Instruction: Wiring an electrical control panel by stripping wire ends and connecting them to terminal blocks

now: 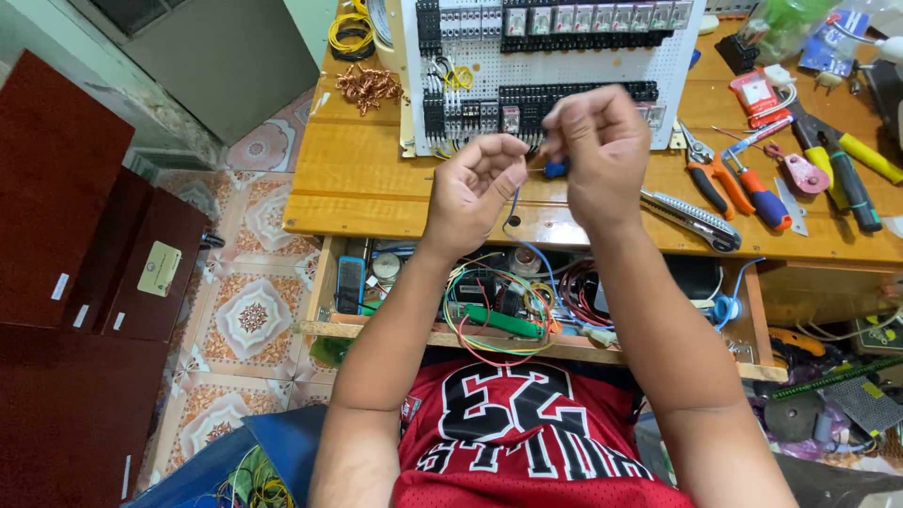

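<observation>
**Two hands pinch a blue wire over the bench edge**

Our left hand (480,188) and right hand (597,146) pinch a blue wire (513,209) between fingertips. Beyond lies the white wiring panel (555,71); pliers (710,174) sit rightward, bare table edge (357,212) left.

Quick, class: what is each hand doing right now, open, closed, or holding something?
Left hand: closed, fingers pinching a thin blue wire.
Right hand: closed around a small blue-handled tool, likely a screwdriver.

Thin blue wire (513,212) is hanging in a loose curve from between both fists, its lower end hooking upward above the desk (357,179) edge.
</observation>
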